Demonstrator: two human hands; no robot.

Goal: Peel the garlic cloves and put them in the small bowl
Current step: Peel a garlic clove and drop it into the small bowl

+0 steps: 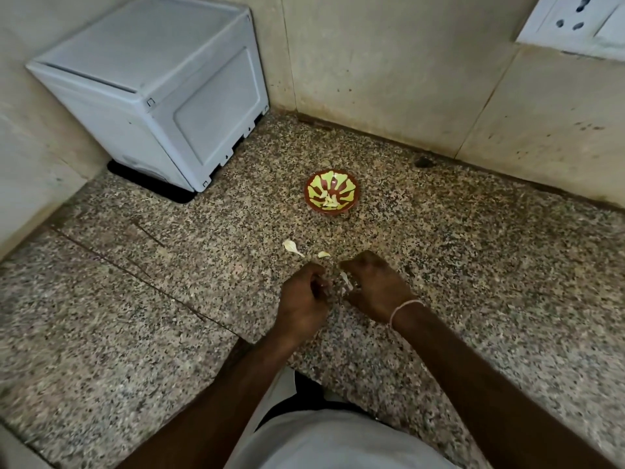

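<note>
Pale peeled garlic cloves (328, 200) already lie in the small red-and-green patterned bowl (351, 191), while left hand (302, 297) and right hand (375, 286) pinch another clove's papery white skin (345, 279) above the speckled granite tabletop (135, 316), so peeling seems underway.

Both hands meet over speckled counter (473, 265); right hand (375, 286) pinches garlic skin (345, 279), left hand (302, 296) curled; small bowl (351, 184) beyond.

Speckled counter (439, 265): white box (159, 93), small bowl (350, 192), garlic skins (292, 247).
</note>
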